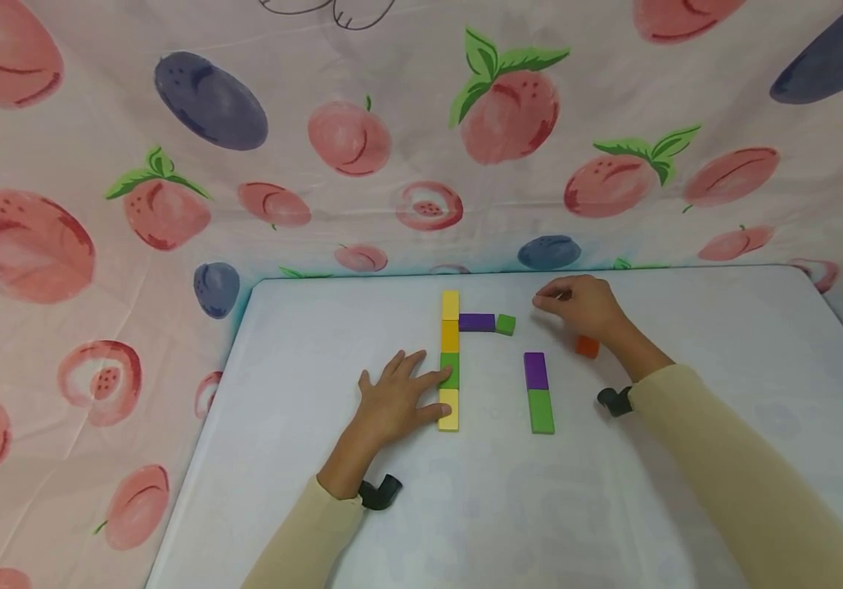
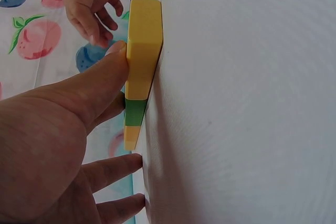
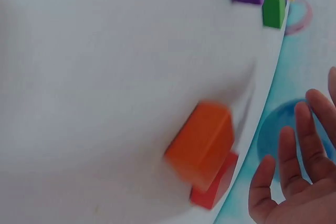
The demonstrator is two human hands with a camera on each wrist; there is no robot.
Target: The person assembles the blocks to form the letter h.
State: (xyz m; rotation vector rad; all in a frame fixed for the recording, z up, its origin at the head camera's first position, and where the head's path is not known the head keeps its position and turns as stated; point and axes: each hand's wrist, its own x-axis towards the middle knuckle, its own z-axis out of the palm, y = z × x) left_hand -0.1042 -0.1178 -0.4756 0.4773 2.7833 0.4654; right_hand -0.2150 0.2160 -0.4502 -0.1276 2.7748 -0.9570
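Note:
My left hand point(image 1: 392, 406) rests beside a column of blocks, its spread fingertips touching the green block point(image 1: 450, 360) and its thumb on the light yellow block point(image 1: 448, 421). Farther up that column lie an amber block point(image 1: 450, 336) and a yellow block point(image 1: 450, 305). A purple block point(image 1: 476, 322) reaches right from the column, with a small green block point(image 1: 506, 325) at its end. In the air near the table's back edge, my right hand point(image 1: 583, 304) holds nothing, fingers loosely bent. Below it sits an orange block point(image 3: 202, 142), with a red block point(image 3: 215, 182) close by in the right wrist view.
Between the hands, another purple block point(image 1: 535, 370) lies end to end with a longer green block point(image 1: 541, 411). The white table point(image 1: 259, 352) meets a fruit-patterned cloth point(image 1: 362, 221) at its back and left edges. Each wrist carries a black mount.

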